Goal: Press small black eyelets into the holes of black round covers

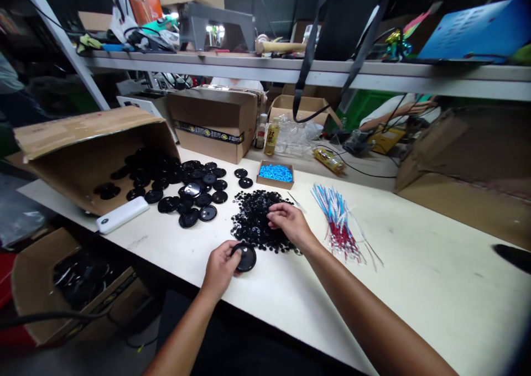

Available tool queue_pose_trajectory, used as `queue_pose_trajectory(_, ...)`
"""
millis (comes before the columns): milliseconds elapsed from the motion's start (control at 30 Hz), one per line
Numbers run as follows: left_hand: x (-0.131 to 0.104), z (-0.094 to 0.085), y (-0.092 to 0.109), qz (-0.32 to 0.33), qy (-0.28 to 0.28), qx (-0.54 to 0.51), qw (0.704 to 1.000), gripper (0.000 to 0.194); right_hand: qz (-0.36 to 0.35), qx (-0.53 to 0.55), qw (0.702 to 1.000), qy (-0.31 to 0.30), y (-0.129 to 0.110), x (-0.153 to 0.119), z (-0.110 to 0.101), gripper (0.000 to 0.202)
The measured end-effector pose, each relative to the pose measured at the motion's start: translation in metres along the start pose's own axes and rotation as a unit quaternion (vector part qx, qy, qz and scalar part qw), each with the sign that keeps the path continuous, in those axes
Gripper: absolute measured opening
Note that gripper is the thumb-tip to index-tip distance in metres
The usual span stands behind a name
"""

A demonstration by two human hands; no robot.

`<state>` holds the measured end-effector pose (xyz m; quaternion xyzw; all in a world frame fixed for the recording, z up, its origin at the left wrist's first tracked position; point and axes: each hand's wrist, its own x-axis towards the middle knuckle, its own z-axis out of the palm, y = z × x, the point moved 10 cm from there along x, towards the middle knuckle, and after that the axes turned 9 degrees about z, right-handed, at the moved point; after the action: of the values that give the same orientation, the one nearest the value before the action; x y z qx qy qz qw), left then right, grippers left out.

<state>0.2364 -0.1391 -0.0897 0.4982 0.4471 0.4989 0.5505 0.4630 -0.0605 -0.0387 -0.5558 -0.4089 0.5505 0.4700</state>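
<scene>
The tipped cardboard box [93, 135] is lying left of the pile of small black parts [253, 226], its loose black discs [203, 200] spreading toward the pile; a bump could be scuffing or scattering them. The wire bundle [338, 221] is lying right of the pile, near the right forearm [365, 304], which could be snagging loose ends. Left hand [219, 268] is gripping a black disc [248, 259] just nearside of the pile, thumb over its face; a slack thumb could be letting it slip. Right hand [290, 224] is hovering at the pile's right side, fingertips bunching near the thumb; can't tell if anything's pinched. Parts this tiny could be coming up doubled. Writing: the taped box [207, 119] behind-left of the pile is showing yellow logos on black tape, unreadable; the yellow bottle [271, 135] behind the pile is carrying Chinese characters, first possibly 双.
</scene>
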Motion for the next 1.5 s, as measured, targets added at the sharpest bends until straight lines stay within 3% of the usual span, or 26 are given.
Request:
queue_pose_trajectory(467,0.000,0.000,0.004,0.008,-0.005,0.020,1.000,0.042,0.003,0.174,0.985,0.004,0.015,0.003,0.007,0.045)
queue_pose_trajectory(900,-0.001,0.002,0.000,-0.005,-0.013,0.039,0.999,0.041,-0.054,0.159,0.986,0.022,0.001,0.020,0.007,0.044)
queue_pose_trajectory(1133,0.000,0.003,-0.002,-0.011,-0.010,0.045,0.999,0.043,-0.044,0.144,0.988,0.030,-0.007,0.025,0.003,0.042)
queue_pose_trajectory(1500,0.003,-0.001,-0.002,-0.049,-0.005,0.002,0.999,0.052,0.026,0.144,0.989,0.028,-0.029,-0.016,0.009,0.041)
